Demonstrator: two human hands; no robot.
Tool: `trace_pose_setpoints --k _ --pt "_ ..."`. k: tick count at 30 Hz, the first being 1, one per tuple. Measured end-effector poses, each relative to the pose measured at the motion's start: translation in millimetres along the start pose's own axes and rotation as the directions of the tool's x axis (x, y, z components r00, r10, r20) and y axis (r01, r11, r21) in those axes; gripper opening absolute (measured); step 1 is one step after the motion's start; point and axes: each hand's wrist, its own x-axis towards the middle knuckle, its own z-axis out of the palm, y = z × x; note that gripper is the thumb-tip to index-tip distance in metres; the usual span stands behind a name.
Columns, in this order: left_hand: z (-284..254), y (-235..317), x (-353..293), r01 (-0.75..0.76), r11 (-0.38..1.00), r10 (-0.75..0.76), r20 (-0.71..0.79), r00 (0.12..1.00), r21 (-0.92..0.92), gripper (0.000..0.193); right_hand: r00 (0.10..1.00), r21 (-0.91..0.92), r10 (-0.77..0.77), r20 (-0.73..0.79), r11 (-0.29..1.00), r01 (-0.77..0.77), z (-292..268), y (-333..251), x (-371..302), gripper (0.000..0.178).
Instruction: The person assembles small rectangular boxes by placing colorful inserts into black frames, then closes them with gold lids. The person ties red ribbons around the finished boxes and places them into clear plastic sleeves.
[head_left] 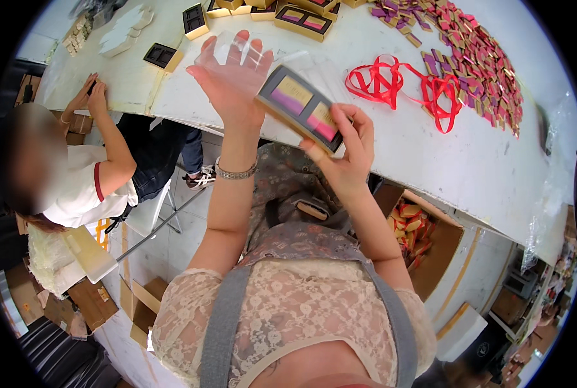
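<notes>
My right hand grips the lower right end of a small gold-sided box, thumb on the near side and fingers over the far edge. The box is tilted above the table's front edge. Its dark insert has two windows, one with a gold and purple piece, the other gold and pink. Beside its left end my left hand is raised, palm showing and fingers spread. A clear plastic film lies across those fingers; they are not closed around it. More clear plastic shows just behind the box.
Red ribbon lies right of the box, near a large heap of small wrapped pieces. Filled gold boxes and an empty one stand farther back. A co-worker sits at left. Below the table is a carton of red-and-gold items.
</notes>
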Motion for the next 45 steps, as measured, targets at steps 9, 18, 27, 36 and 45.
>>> trace_pose_setpoints --k 9,18,27,36,45 --pt "-16 -8 -19 0.207 0.932 -0.11 0.314 0.943 -0.296 0.062 0.991 0.306 0.038 0.127 0.949 -0.075 -10 -17 -13 0.096" --pt "12 -17 -54 0.422 0.857 -0.355 0.255 0.899 -0.295 0.057 0.971 0.61 0.105 0.212 0.762 -0.216 1 -15 -9 0.121" --pt "18 -15 -64 0.401 0.854 -0.337 0.233 0.912 -0.332 0.058 0.969 0.639 0.075 0.235 0.739 -0.213 -23 -8 -5 0.059" --pt "37 0 -80 0.392 0.902 -0.358 0.192 0.914 -0.184 0.06 0.966 0.603 0.204 0.159 0.755 -0.258 -30 -21 -29 0.063" --pt "33 -16 -117 0.024 0.598 -0.234 0.146 0.961 0.801 0.065 0.998 0.055 0.047 0.036 0.997 -0.049 -54 -7 16 0.057"
